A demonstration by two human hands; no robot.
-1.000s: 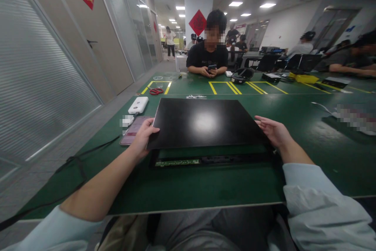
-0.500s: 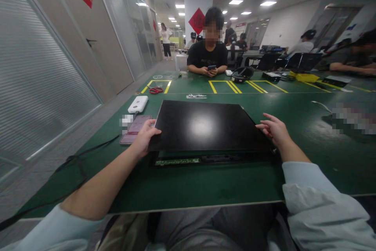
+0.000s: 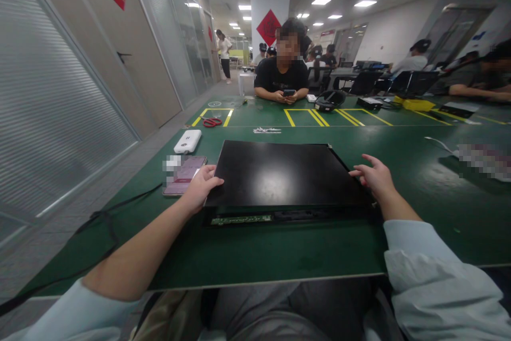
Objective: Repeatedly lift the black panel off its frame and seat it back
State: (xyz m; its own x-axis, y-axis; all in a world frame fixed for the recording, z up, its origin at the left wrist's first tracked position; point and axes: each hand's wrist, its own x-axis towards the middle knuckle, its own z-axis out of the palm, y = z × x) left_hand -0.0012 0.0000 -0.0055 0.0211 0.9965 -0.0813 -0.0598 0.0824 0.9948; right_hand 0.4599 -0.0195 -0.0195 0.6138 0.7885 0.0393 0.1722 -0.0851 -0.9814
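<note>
A thin black screen panel lies over a black frame on the green table. Along the near side the panel leaves part of the frame uncovered, where a green circuit board strip shows. My left hand grips the panel's left edge, thumb on top, its other fingertips hidden. At the right edge, my right hand has its index finger raised and its other fingertips against the panel's side; the thumb is hard to see.
Left of the panel lie a phone and a white power bank. Red scissors and small white pieces are further back. A black cable crosses the left edge. Opposite sits a person holding a phone.
The panel has shifted slightly right and toward me, its far left corner lower. My left hand has moved a little right with it; my right hand has barely moved.
</note>
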